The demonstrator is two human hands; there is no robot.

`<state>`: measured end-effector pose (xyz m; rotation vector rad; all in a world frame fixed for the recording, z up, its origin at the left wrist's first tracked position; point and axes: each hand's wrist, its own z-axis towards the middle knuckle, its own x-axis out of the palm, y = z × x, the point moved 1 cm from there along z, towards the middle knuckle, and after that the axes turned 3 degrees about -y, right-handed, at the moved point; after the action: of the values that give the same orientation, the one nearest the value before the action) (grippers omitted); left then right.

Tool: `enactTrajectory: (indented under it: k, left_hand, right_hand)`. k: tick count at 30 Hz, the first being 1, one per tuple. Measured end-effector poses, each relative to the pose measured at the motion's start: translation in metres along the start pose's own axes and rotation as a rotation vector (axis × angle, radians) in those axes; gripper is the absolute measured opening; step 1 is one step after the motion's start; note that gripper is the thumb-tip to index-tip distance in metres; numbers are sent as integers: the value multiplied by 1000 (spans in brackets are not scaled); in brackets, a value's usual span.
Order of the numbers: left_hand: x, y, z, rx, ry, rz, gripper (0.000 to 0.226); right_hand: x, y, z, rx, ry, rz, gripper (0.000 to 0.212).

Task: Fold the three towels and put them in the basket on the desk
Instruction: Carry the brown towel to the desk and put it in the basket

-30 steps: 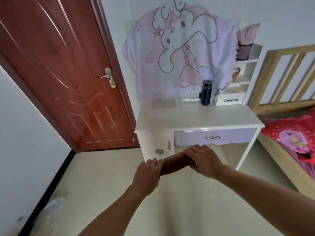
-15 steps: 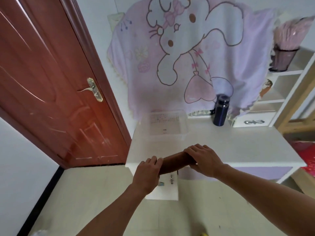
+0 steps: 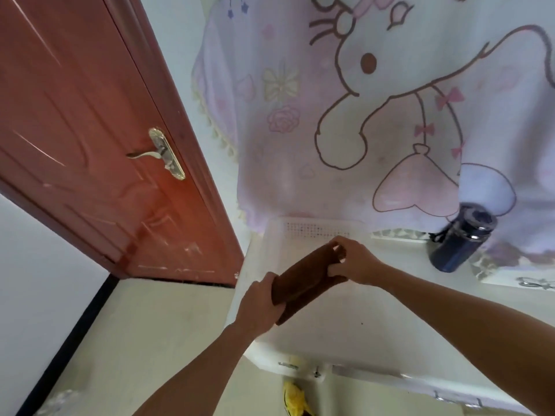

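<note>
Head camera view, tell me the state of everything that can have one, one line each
Towel: folded, held at both ends over the desk.
Left hand: gripping the towel's near end.
Right hand: gripping its far end.
Basket: on the desk, looks empty.
Door: shut.
Bottle: capped, upright.

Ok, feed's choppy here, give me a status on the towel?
Left hand and right hand gripping folded brown towel at both ends. Towel held above white basket on desk. Nothing blocking basket.
</note>
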<state>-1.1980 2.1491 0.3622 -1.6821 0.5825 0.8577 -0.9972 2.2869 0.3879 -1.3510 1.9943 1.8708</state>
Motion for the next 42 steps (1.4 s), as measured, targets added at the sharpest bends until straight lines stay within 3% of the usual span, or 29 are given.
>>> enactTrajectory:
  k: [4, 8, 13, 17, 20, 24, 28, 32, 35, 39, 42]
  left_hand:
    - [1, 14, 55, -199, 82, -320, 45]
    - [16, 24, 97, -311, 150, -435, 46]
    - [31, 30, 127, -399, 269, -386, 46]
    - [42, 40, 134, -434, 284, -266, 48]
    - [48, 42, 131, -363, 222, -112, 50]
    - [53, 40, 122, -95, 125, 184, 36]
    - [57, 46, 119, 42, 222, 327, 31]
    - [54, 43, 127, 129, 234, 436, 33]
    - [54, 34, 128, 203, 300, 410, 37]
    - [54, 40, 131, 182, 492, 480, 46]
    - [55, 46, 133, 276, 606, 560, 39]
  right_hand:
    - [5, 5, 68, 276, -80, 489, 41]
    - [16, 4, 122, 420, -217, 724, 42]
    - [42, -14, 170, 579, -303, 737, 31]
    - [69, -32, 199, 679, -257, 671, 39]
    - [89, -43, 214, 757, -195, 637, 54]
    - [111, -48, 226, 822, -169, 658, 61]
    - [120, -49, 230, 803, -152, 720, 59]
    - [113, -46, 228, 738, -168, 518, 70]
    - [105, -49, 218, 678, -201, 307, 57]
    - [110, -49, 217, 706, -167, 361, 31]
    - [118, -50, 223, 728, -186, 325, 23]
